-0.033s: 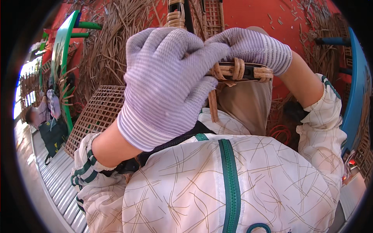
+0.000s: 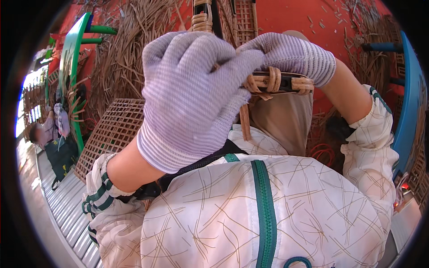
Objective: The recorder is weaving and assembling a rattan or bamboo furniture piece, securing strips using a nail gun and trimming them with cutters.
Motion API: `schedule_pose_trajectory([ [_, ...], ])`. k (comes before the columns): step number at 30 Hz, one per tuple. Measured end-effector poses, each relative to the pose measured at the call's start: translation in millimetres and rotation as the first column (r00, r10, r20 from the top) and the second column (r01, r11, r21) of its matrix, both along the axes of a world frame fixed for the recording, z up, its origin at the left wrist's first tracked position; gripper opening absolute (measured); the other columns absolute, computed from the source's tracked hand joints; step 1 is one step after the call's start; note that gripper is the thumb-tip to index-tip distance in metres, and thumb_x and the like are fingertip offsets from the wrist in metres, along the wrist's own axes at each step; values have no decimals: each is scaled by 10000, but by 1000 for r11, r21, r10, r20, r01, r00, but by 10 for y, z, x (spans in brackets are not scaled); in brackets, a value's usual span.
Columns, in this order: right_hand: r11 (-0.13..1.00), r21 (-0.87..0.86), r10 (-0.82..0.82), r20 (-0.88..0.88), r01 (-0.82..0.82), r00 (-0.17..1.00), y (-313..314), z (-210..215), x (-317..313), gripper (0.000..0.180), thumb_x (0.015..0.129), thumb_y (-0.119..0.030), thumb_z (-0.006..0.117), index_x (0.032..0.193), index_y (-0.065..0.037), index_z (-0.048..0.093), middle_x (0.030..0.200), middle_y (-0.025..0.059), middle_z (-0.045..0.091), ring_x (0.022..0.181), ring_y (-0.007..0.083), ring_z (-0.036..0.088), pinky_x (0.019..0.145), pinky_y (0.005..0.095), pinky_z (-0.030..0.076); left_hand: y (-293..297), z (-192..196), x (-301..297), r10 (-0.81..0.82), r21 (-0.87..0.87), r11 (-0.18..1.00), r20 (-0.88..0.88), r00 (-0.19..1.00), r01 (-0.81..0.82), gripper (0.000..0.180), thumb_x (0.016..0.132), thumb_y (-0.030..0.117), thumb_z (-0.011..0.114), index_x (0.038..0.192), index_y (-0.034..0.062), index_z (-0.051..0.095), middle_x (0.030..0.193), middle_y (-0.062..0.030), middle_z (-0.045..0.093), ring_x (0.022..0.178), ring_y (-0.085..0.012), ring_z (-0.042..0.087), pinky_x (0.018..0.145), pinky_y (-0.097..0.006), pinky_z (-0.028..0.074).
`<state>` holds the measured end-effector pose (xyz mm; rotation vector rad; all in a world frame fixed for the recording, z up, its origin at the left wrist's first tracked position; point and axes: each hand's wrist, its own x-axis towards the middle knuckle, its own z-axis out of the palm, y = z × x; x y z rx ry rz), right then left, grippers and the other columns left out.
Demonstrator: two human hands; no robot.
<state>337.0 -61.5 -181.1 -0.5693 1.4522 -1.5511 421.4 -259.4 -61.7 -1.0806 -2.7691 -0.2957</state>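
Note:
My left hand and my right hand wear striped lilac knit gloves. They meet finger to finger at the upper middle, in front of my lap. The left is closed in a pinch; its fingertips hide whatever they grip. Fingers of the right are bent and closed over a dark frame bound with tan rattan strips. Below the binding hangs the loose end of a rattan strip, beside the left thumb. More of a woven rattan piece extends beyond my hands, with a wrapped post at its left.
A woven lattice panel leans at my left. Long loose strips heap on the red floor. A green table stands left, a blue one right. A person is at far left beside a dark bag.
My left hand has shifted very slightly left and is a little blurred, its fingers still closed. The right hand and the frame look unmoved.

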Motion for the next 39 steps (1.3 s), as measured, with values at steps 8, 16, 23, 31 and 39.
schedule_pose_trajectory([
  [8, 993, -112, -31, 54, 37, 998, -21, 35, 78, 397, 864, -249, 734, 1180, -17, 669, 1035, 43, 701, 939, 117, 643, 912, 247, 505, -65, -254, 31, -97, 267, 954, -144, 985, 133, 311, 662, 194, 798, 941, 119, 683, 948, -21, 642, 923, -210, 604, 917, -373, 400],
  [16, 997, -75, -35, 35, 38, 999, -37, 123, 104, 348, 903, -250, 667, 1155, -11, 672, 1049, 43, 692, 966, 104, 626, 925, 228, 481, -59, -258, 33, -135, 255, 950, -193, 972, 183, 233, 692, 220, 786, 865, 112, 673, 913, -7, 651, 902, -207, 611, 909, -385, 419],
  [23, 994, 52, -75, -288, 94, 955, 250, 534, 14, 356, 926, -268, 636, 1196, -36, 639, 1098, 42, 672, 995, 123, 627, 906, 282, 506, -243, -32, 139, -318, 790, 614, 236, 918, 9, 225, 882, 192, 694, 853, -15, 610, 765, -101, 634, 748, -220, 628, 698, -357, 530],
  [31, 971, -188, -239, -791, 147, 563, 23, 642, 501, 311, 807, -127, 766, 1080, -36, 651, 1006, 47, 670, 939, 124, 636, 875, 289, 521, -139, -43, 119, -204, 795, 447, 538, 818, -411, 271, 972, 275, 599, 969, 6, 560, 832, -76, 636, 744, -157, 675, 578, -221, 542],
  [39, 917, -175, -378, -674, 360, 635, 61, 579, 652, 344, 820, -154, 760, 1130, -60, 643, 998, 54, 674, 931, 118, 630, 854, 266, 521, -110, -167, 136, -482, 728, 367, 681, 551, -579, 302, 984, 350, 563, 954, 57, 499, 798, -51, 553, 718, -178, 680, 483, -206, 493],
])
